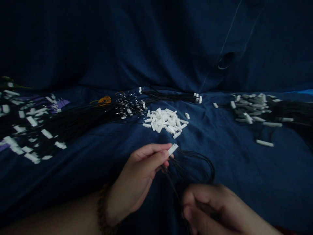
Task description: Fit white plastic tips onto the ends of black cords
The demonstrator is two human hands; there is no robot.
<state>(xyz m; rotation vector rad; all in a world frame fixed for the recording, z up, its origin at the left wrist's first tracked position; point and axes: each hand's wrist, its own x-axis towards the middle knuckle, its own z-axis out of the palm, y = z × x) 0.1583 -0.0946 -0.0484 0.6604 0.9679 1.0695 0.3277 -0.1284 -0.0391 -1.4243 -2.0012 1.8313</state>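
Note:
My left hand pinches a small white plastic connector between thumb and fingertips, low in the middle of the view. Thin black wires loop from the connector down to my right hand, whose fingers are curled around them at the bottom edge. Just beyond the hands lies a heap of loose white connectors on the dark blue cloth.
A long bundle of black wires with metal tips lies at the left with finished white-ended leads. More wired connectors pile up at the right. A yellow object sits behind the bundle. Blue cloth rises at the back.

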